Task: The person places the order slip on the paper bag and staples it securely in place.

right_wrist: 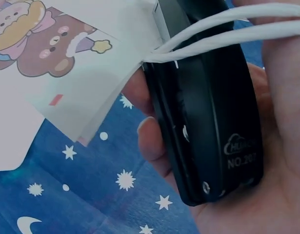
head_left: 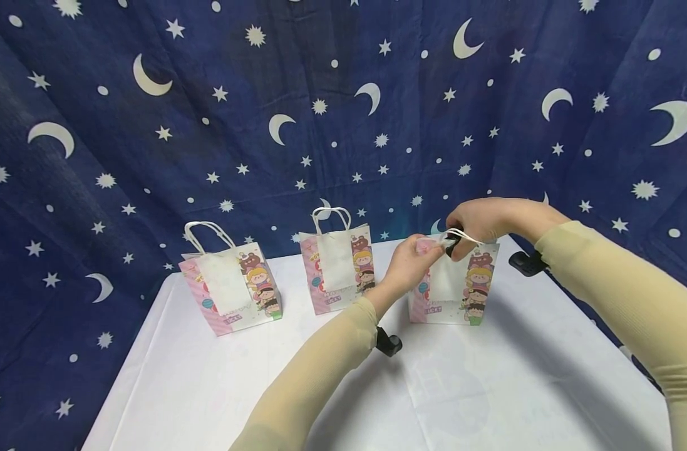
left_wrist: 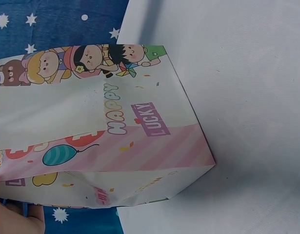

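Note:
My right hand (head_left: 478,219) grips a black stapler (right_wrist: 213,126) marked "NO.207", its jaws at the top edge of the right paper gift bag (head_left: 447,288). The bag's white twisted handle (right_wrist: 228,36) crosses in front of the stapler. With thumb and fingers, my left hand (head_left: 405,263) pinches the same bag's upper left corner; only part of that hand (left_wrist: 15,219) shows in the left wrist view. The bag stands upright, printed with cartoon characters and a pink striped side. Whether a staple sits in the paper cannot be seen.
Two matching gift bags stand to the left: a middle bag (head_left: 337,269) and a far left bag (head_left: 230,288), both with white handles up. A white cloth (head_left: 461,394) covers the table. Behind it hangs a dark blue curtain (head_left: 298,75) with moons and stars.

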`<action>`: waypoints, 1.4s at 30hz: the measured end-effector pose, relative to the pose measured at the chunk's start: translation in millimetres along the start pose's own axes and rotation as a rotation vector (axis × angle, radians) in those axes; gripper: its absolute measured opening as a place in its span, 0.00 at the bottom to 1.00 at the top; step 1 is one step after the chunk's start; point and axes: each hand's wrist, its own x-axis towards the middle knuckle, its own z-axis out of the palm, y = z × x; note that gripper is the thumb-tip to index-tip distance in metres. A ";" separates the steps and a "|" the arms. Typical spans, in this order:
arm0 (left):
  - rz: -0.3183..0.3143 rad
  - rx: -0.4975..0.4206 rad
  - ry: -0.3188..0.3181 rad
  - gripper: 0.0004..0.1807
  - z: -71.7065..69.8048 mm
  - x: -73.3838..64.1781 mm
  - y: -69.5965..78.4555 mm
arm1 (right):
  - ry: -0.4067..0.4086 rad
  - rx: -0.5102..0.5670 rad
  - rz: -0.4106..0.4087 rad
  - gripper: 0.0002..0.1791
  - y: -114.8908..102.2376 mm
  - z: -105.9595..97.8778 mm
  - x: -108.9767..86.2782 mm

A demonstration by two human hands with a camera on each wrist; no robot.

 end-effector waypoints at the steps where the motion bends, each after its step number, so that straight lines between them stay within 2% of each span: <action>1: -0.001 -0.001 0.000 0.16 0.4 -0.3 -0.2 | 0.010 -0.010 -0.003 0.22 0.4 0.9 -0.6; 11: 0.004 0.024 0.007 0.18 2.5 -3.1 1.4 | 0.072 -0.091 -0.009 0.21 0.8 7.0 -3.1; 18: 0.006 0.009 0.009 0.17 2.7 -2.5 4.4 | 0.096 -0.131 -0.018 0.21 1.5 7.3 -3.6; 28: 0.021 0.031 0.034 0.15 4.8 -2.4 -0.8 | 0.157 -0.222 -0.046 0.16 -2.6 15.1 -6.5; 42: 0.037 0.042 0.009 0.17 3.2 -4.2 -1.3 | 0.192 -0.324 -0.090 0.14 -7.8 22.5 -9.7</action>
